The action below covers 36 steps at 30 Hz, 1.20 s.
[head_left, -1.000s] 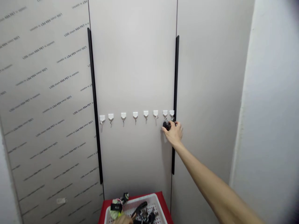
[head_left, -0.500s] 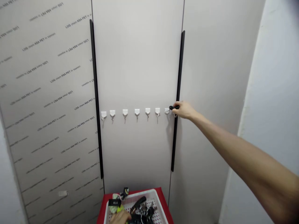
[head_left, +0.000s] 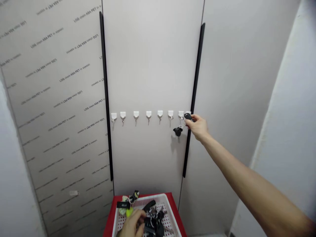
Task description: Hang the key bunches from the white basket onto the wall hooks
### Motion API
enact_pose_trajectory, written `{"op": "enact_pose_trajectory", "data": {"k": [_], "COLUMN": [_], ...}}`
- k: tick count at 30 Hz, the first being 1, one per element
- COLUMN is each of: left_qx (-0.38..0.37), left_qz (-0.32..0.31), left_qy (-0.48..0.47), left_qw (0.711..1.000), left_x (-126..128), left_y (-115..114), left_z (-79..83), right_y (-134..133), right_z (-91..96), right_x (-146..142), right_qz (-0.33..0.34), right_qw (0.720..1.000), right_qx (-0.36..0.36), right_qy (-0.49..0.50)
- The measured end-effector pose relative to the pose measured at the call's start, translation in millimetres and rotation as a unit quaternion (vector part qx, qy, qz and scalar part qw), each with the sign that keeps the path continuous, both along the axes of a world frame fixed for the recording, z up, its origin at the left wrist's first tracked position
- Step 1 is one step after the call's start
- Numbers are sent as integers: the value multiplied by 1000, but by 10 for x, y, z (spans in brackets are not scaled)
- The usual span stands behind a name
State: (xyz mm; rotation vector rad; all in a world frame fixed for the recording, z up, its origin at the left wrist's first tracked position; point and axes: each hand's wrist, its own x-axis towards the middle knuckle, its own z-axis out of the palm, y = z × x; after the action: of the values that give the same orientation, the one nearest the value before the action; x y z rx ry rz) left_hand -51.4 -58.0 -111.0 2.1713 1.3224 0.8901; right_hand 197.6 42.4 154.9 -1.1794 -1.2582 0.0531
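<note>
My right hand (head_left: 198, 126) reaches up to the right end of a row of several white wall hooks (head_left: 148, 114). Its fingers pinch a black key (head_left: 188, 116) just beside the last hook, and a second black key fob (head_left: 177, 131) dangles from the same bunch below. My left hand (head_left: 132, 223) is at the bottom edge of the view, fingers curled down into a white basket (head_left: 165, 199) among a heap of dark keys and fobs (head_left: 153, 220). I cannot make out what its fingers hold.
The basket stands on a red stool (head_left: 112, 215). Two black vertical handles (head_left: 105, 95) run along grey cabinet doors; the left door carries printed protective film. A white wall (head_left: 288, 115) closes the right side. The other hooks are bare.
My right hand has dropped slightly below the last hook, and a black fob now hangs loose beneath it. My left hand has pushed further into the basket. The camera tilted down a little.
</note>
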Motion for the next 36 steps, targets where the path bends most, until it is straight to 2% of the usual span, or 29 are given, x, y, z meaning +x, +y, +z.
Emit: {"op": "enact_pose_trajectory", "data": {"k": [2,4,6,7,10,12,15,18,22,24,26,28,30,32,33,34,36], "left_qx": [44,98,118,94,25,24,29,-16,-40,-44,-76,-97,-108,-153,-191,-226,-270], "left_qz": [30,98,186,210,197,168,146,160,187,144,68,32,60,83,67,33,-51], "left_qy": [-22,-17,12,33,80,88,86,105,172,194,190,118,-35,-217,-289,-337,-376], "left_qw": [998,990,975,973,977,981,985,981,966,969,976,988,992,961,936,913,885], "left_x": [-55,-152,-256,-296,-346,-345,-377,-448,-430,-365,-304,-265,-237,-197,-170,-138,-72], "left_y": [3,50,123,154,140,49,-84,-90,49,123,198,287,392,494,535,566,599], "left_z": [157,277,298,266,83,-10,5,160,324,336,347,423,609,893,1051,1206,1466], "right_y": [-170,-339,-472,-525,-650,-710,-751,-729,-665,-647,-633,-602,-543,-469,-433,-404,-372], "right_z": [-154,-402,-763,-978,-1652,-2020,-2317,-2316,-2099,-1996,-1913,-1833,-1729,-1590,-1509,-1426,-1269], "right_x": [-153,-351,-551,-639,-820,-866,-864,-861,-980,-1080,-1171,-1232,-1264,-1283,-1293,-1305,-1331], "right_qz": [38,77,120,142,205,245,281,279,287,314,348,378,408,445,466,487,524], "right_qw": [999,993,978,968,928,898,862,864,880,880,876,857,821,785,770,757,739], "right_qx": [-10,-49,-114,-149,-244,-278,-289,-287,-286,-295,-320,-345,-352,-355,-356,-356,-347], "right_qy": [-25,-72,-124,-146,-194,-239,-308,-306,-247,-198,-90,63,189,244,252,252,244]}}
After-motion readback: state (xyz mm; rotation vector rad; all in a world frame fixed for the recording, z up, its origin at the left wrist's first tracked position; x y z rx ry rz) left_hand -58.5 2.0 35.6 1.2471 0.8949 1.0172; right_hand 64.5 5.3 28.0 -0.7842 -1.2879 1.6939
